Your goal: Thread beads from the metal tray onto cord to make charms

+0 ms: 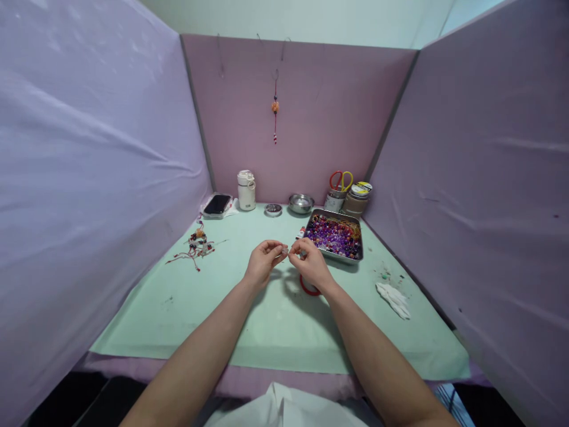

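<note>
My left hand (pixel 262 262) and my right hand (pixel 312 264) meet above the middle of the green table mat (pixel 275 320), fingertips pinched together. Between them sits something tiny, perhaps a bead (pixel 284 251), too small to name. A red cord loop (pixel 308 289) lies on the mat under my right wrist. Just right of my hands stands a metal tray (pixel 358 249) full of purple and dark beads.
A pile of finished beaded cords (pixel 195 244) lies at the left. Along the back wall are a phone (pixel 217 204), a white jar (pixel 246 190), a small tin, a metal bowl (pixel 301 203), and jars with scissors (pixel 341 179). A crumpled tissue (pixel 393 298) lies right. A beaded charm (pixel 275 108) hangs on the wall.
</note>
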Demonstrator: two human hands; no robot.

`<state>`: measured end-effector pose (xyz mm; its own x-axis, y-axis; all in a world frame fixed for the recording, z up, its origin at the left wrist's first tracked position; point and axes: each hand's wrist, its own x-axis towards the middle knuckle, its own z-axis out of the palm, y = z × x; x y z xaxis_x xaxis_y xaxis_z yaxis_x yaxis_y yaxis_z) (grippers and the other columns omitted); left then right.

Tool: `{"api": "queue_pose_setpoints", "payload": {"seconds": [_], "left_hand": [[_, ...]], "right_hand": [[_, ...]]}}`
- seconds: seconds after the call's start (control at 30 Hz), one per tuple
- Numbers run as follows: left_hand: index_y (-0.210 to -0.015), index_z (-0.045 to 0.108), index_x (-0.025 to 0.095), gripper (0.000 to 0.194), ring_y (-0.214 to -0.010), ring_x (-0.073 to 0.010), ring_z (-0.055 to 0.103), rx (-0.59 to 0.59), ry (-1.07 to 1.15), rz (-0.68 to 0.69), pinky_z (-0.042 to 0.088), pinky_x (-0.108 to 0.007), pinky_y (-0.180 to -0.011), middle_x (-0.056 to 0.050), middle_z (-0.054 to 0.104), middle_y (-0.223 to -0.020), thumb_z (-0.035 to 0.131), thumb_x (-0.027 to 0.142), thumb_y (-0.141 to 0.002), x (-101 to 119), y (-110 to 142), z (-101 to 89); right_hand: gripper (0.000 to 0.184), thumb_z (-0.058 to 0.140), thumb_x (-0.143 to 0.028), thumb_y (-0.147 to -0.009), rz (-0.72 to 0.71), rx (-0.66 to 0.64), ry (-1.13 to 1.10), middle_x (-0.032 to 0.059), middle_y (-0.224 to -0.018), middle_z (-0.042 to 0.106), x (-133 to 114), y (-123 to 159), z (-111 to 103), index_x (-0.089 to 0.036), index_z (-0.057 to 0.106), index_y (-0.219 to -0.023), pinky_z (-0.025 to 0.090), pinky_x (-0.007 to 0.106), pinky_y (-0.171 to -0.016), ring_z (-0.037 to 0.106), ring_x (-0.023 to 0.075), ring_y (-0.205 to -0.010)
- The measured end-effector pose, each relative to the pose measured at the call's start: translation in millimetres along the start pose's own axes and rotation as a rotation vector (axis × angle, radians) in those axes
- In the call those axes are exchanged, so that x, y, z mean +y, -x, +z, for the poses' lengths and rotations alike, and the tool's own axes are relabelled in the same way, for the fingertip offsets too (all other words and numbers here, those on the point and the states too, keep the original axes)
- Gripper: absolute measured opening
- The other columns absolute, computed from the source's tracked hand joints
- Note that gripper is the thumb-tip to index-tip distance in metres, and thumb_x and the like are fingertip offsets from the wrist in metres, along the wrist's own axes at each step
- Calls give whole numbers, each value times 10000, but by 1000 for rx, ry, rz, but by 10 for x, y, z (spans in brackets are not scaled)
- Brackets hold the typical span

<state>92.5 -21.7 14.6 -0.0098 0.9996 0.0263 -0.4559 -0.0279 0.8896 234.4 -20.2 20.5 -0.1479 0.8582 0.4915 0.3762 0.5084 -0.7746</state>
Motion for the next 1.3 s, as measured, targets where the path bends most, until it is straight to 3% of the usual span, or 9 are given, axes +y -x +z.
{"api": "queue_pose_setpoints", "payload": {"seconds": [0.37, 0.73, 1.3], "left_hand": [[-777, 602, 153, 316, -827, -148, 642, -4, -53, 26, 486, -367, -904, -42, 692, -825, 806, 246, -553, 20, 2, 25], [-778, 668, 151, 281, -843, -167, 631, -27, -132, 47, 483, -344, -867, -67, 705, -868, 796, 287, -569, -9, -23, -4], [-809, 629, 152, 284, -831, -171, 636, -25, -212, 106, 468, -345, -841, -67, 702, -864, 778, 270, -598, -29, -28, -21]], "right_hand": [[115, 562, -262, -774, -19, 25, 3, 17, -761, 532, 29, -16, -8, -204, 564, -675, 435, 306, -707, 507, 157, -720], [155, 565, -323, -814, -11, 31, 5, 21, -764, 582, 38, -21, -16, -208, 591, -714, 442, 305, -688, 524, 158, -704], [163, 583, -343, -781, 65, 23, -96, 23, -728, 652, 38, -26, -10, -198, 620, -719, 443, 294, -677, 567, 168, -701]]}}
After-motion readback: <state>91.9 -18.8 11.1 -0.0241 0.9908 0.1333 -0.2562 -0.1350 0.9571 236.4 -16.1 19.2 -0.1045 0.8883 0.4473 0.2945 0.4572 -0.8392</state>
